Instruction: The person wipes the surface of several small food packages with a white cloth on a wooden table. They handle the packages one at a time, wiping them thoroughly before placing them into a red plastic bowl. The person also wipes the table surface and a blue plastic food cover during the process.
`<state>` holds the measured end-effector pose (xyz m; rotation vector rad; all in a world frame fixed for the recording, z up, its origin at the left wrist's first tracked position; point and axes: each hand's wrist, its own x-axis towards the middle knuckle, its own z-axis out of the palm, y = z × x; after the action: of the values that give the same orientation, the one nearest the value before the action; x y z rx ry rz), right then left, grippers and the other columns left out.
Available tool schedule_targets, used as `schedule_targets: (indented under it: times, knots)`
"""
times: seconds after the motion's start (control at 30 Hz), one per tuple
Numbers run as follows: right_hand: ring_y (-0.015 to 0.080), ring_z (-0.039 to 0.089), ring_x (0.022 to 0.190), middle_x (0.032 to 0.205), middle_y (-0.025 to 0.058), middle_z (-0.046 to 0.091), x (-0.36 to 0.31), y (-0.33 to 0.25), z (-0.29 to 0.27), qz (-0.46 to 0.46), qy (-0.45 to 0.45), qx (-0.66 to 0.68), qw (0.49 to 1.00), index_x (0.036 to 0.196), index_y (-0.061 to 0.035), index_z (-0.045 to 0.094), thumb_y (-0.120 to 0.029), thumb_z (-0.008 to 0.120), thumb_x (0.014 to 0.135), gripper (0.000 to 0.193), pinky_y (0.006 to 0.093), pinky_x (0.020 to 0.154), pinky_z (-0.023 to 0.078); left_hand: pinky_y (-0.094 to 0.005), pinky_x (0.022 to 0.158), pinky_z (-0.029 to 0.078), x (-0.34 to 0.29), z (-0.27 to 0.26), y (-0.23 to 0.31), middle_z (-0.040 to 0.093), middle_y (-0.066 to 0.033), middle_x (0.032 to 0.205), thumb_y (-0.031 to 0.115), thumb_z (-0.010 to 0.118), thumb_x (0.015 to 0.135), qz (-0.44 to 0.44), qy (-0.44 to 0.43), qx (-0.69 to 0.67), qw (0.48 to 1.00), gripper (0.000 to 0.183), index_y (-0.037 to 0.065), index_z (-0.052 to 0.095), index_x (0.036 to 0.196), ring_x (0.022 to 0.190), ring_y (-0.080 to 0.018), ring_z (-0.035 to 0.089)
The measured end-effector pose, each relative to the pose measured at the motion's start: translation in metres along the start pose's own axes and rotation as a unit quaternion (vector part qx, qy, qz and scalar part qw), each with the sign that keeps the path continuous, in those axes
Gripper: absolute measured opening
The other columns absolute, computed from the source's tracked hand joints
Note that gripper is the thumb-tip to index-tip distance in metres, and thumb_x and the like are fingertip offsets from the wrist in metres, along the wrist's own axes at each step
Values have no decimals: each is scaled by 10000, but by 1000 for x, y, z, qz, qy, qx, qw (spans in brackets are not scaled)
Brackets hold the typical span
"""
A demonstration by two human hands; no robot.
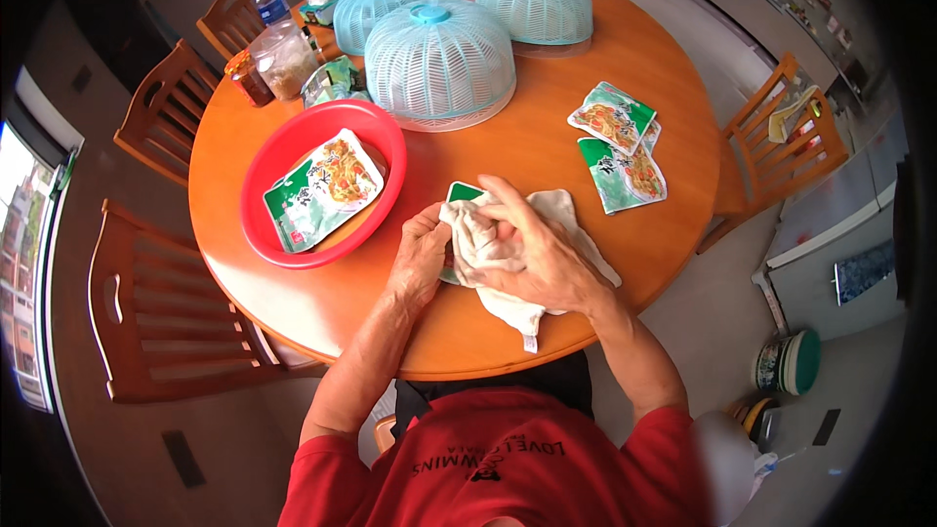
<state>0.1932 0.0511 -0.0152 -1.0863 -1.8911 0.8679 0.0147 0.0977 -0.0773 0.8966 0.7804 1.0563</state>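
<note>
Near the front edge of the table, a bunched white cloth point(512, 306) lies over a green food packet point(465, 192), so that only the packet's top corner and a bit of its left side show. My left hand point(420, 256) is closed on the packet's left edge, its fingertips beside the cloth. My right hand point(549, 256) presses and grips the cloth on top of the packet, fingers bent around the folds. To the left, a red plastic basin point(256, 176) holds a green-and-white food packet point(327, 191) with a noodle picture.
Similar packets point(623, 174) lie overlapping on the right. Blue mesh food covers point(439, 63) stand at the back of the round wooden table point(547, 141). A clear jar point(283, 60), a red-lidded jar point(249, 78) and a water bottle point(270, 2) stand back left. Wooden chairs point(176, 303) surround the table.
</note>
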Motion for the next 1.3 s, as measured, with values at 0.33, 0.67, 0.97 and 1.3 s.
schedule_targets:
  times: [0.33,0.67,0.97,1.3]
  knots:
    - [248,516,1062,1169,30,563,-66,34,-2,-107,38,-318,941,1293,-133,592,-175,771,670,649,424,895,408,-216,614,468,-3,6,-2,672,-15,863,144,547,995,6,38,55,998,203,-26,652,1032,701,-54,569]
    - [321,608,872,995,161,570,-46,10,-27,-18,143,-273,951,1352,-10,509,-2,696,769,613,405,745,507,-239,691,517,0,4,5,692,-28,909,146,534,991,-36,-9,1,999,226,-32,657,1054,752,-79,618]
    - [338,584,926,952,152,569,32,36,20,36,57,-247,967,1241,-126,608,-266,670,815,452,460,782,458,-266,780,535,5,-4,8,692,-55,1007,71,494,982,-67,2,-17,998,221,-22,643,1115,852,-105,644]
    - [344,554,882,916,119,523,-7,63,-2,24,164,-430,887,1251,-128,572,-232,709,788,494,492,759,456,-265,776,524,2,-4,-3,691,-71,989,73,506,978,-23,18,-26,999,238,-52,629,1139,827,-112,633]
